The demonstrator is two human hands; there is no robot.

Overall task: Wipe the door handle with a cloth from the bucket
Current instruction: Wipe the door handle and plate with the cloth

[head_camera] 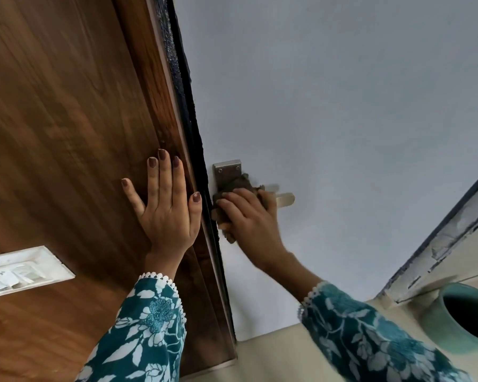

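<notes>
A silver door handle (228,172) with a screwed plate and a lever (285,199) is fixed to the pale blue door (329,106). My right hand (250,216) is shut on a dark brown cloth (239,186) and presses it against the handle, hiding the middle of the lever. My left hand (166,205) lies flat with fingers spread on the brown wooden panel (66,119) just left of the door edge. A teal bucket (464,317) stands on the floor at the lower right, its inside dark.
A white switch plate (22,271) sits on the wooden panel at the lower left. A black strip runs along the door's edge (188,111). Cream floor tiles (273,357) lie below, and a worn white frame (439,257) slants at the right.
</notes>
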